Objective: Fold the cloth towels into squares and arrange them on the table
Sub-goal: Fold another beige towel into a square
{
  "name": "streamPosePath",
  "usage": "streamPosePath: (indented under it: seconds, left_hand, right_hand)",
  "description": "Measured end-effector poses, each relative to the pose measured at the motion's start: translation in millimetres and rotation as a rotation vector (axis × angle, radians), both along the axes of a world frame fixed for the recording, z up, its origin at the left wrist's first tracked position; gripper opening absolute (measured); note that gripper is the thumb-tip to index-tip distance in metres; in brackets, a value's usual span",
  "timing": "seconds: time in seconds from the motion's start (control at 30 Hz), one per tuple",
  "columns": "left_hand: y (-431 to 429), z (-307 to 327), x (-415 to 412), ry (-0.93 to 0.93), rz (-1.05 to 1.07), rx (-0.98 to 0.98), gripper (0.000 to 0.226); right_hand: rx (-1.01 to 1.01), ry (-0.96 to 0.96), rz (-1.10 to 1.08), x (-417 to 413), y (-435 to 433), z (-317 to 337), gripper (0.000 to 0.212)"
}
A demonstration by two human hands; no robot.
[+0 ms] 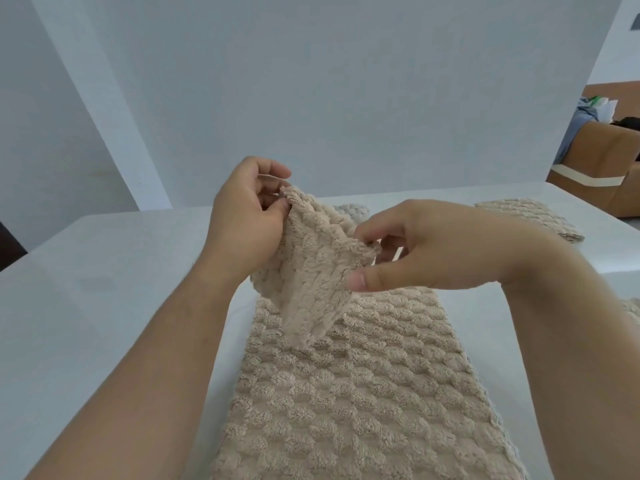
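1. A head-worn camera looks down on a white table (104,289), with both bare forearms reaching in from 6 o'clock.
2. At the centre, the two hands hold a beige, fluffy held towel (311,271) up off the table.
3. The left hand (242,216), at 10 o'clock from the centre, pinches the cloth's top corner between thumb and curled fingers.
4. The right hand (426,247), at 3 o'clock from the centre, pinches a second corner between thumb and forefinger, with the other fingers loosely bent.
5. The hands are apart, with the cloth stretched in a slope between them. Its lowest tip hangs down toward 6 o'clock.
6. Under that tip a flat towel (346,393) of the same beige, with a bumpy weave, lies spread on the table and runs to the bottom edge. Whether the raised cloth is a part of it cannot be told.
7. A far towel (530,216) lies flat on the table at 2 o'clock, well apart from the hands.
8. A back towel (351,209) peeks out just behind the raised cloth at 12 o'clock.
9. A pale wall (311,81) fills the upper half. A brown sofa (595,147) stands beyond the table at 2 o'clock.
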State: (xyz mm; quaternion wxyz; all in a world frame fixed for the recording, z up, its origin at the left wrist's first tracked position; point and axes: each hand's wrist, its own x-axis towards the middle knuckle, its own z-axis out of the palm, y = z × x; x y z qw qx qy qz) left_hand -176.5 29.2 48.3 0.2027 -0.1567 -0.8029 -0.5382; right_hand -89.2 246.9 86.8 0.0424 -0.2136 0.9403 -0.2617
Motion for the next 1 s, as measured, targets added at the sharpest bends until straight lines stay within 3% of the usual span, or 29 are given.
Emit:
streamPosePath:
  seconds: [0.1,0.27,0.43,0.5,0.6,0.73,0.8,1.0]
  left_hand:
    - [-2,1,-1,-0.046,-0.014,0.057,0.035]
    - [-5,3,-3,-0.085,-0.016,0.112,0.028]
    - [-3,4,-3,-0.151,-0.055,0.192,0.029]
    - [-1,5,-2,-0.170,-0.091,0.219,0.030]
    - [3,3,1,-0.164,-0.127,0.199,0.030]
    - [11,1,8,-0.111,-0.162,0.099,0.032]
    - [16,0,12,-0.081,-0.211,0.048,0.034]
    - [24,-3,19,-0.072,-0.230,0.050,0.033]
  right_hand:
    - [-0.079,0.072,-0.108,-5,-1,-1,0.059]
    - [-0.184,0.198,-0.257,-17,4,-8,0.061]
    - [-0.276,0.246,-0.311,-21,6,-10,0.024]
    - [-0.300,0.238,-0.326,-23,10,-12,0.020]
    - [-0.241,0.178,-0.357,-25,17,-16,0.029]
    - [-0.007,0.073,-0.308,-25,16,-19,0.054]
    - [-0.013,0.088,-0.260,-25,10,-20,0.059]
    - [-0.018,0.174,-0.242,-29,0,-23,0.024]
